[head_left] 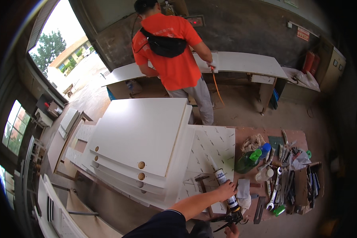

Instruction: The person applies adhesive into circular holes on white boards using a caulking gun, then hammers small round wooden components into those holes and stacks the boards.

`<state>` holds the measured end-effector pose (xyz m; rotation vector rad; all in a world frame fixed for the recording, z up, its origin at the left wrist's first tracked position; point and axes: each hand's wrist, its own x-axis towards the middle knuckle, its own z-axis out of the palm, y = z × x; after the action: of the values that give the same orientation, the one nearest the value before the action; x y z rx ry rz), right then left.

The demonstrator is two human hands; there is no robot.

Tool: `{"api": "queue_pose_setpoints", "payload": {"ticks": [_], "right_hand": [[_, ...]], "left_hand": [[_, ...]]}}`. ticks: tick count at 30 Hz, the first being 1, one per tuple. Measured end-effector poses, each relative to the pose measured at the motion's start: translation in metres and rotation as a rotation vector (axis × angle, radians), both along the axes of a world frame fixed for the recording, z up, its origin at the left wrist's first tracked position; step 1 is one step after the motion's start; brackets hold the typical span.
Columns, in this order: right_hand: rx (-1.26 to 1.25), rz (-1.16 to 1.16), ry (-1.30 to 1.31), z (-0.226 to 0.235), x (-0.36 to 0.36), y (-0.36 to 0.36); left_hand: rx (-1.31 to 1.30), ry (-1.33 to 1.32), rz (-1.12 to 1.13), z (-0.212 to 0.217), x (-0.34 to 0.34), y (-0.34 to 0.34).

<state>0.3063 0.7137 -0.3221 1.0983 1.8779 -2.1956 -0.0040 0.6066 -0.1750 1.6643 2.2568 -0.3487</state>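
**Sealant near stacked white panels**

A stack of white panels (141,139) fills the bench's left and middle, hinge holes facing the near edge; a smear there would be hard to clean off. To the right, a loose heap of tools (289,178) and a green bottle (248,160) crowd the surface, so an elbow could knock something over. A hammer (202,183) lies beside the caulk gun (227,194), which lies along the bench, nozzle pointing away. The left hand (227,189) rests over the tube, fingers curled on it. The right hand (231,230) sits at the trigger end, mostly cut off; I cannot tell its grip. A stray squeeze might push sealant out.
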Motion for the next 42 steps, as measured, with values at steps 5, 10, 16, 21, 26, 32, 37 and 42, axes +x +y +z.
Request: {"api": "queue_pose_setpoints", "payload": {"ticks": [5, 10, 16, 21, 26, 32, 37, 42], "right_hand": [[-0.179, -0.045, 0.015, 0.062, 0.014, 0.002], [0.151, -0.027, 0.194, 0.205, -0.003, 0.008], [0.225, 0.328, 0.281, 0.319, -0.085, -0.06], [0.119, 0.588, 0.243, 0.361, -0.121, -0.154], [-0.106, 0.48, -0.12, 0.368, -0.142, -0.208], [0.116, 0.9, 0.243, 0.42, -0.175, -0.342], [0.334, 0.882, 0.206, 0.442, -0.195, -0.395], [0.444, 0.861, 0.182, 0.455, -0.197, -0.39]], "left_hand": [[0.293, 0.076, -0.004, 0.007, 0.029, -0.015], [0.646, 0.225, 0.154, 0.122, 0.06, -0.046], [1.035, 0.138, 0.258, 0.236, 0.062, -0.174], [1.186, 0.211, 0.356, 0.267, 0.053, -0.326], [1.35, 0.304, 0.522, 0.252, 0.039, -0.468], [1.461, 0.29, 0.621, 0.22, 0.021, -0.543], [1.499, 0.241, 0.677, 0.205, 0.013, -0.571], [1.561, 0.189, 0.689, 0.205, 0.009, -0.579]]}}
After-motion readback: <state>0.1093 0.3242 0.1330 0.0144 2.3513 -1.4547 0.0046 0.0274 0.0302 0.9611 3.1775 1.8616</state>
